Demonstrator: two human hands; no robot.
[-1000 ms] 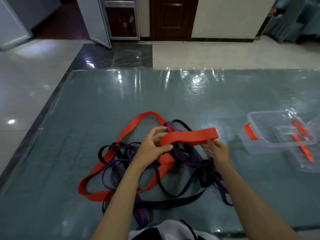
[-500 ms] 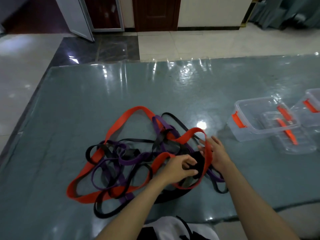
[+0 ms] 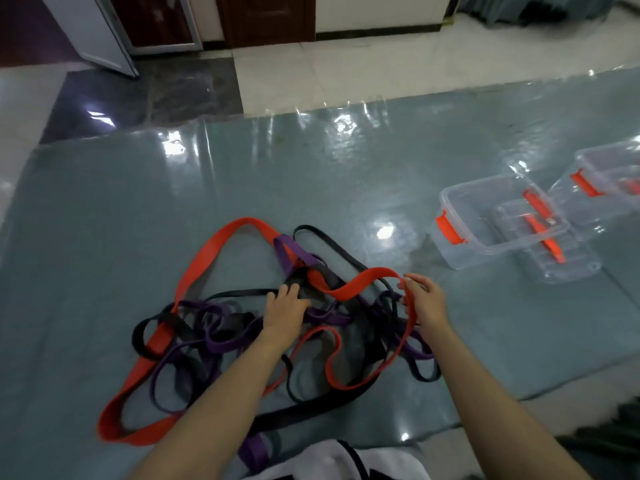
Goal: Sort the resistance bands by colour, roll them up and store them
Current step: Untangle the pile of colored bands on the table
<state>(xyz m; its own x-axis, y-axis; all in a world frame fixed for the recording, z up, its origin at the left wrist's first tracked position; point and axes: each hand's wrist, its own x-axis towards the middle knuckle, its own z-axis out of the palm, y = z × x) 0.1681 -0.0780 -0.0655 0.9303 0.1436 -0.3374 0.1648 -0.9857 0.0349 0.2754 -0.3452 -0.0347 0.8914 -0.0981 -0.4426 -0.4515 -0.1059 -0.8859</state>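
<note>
Head view, right hand [image 3: 423,301] fingers pinching red band [image 3: 363,280], left hand [image 3: 284,308] flat on tangle

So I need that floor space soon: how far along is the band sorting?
Barely begun. Nothing looks done: the red, purple and black bands lie tangled in one pile, none rolled, and the nearest clear box holds no bands. In hand: the right hand holds a loop of a red band, while the left hand rests on the pile. Left: separating colours, rolling and storing them all.

Dim, bluish, glare patches, soft wide-angle blur.
</note>
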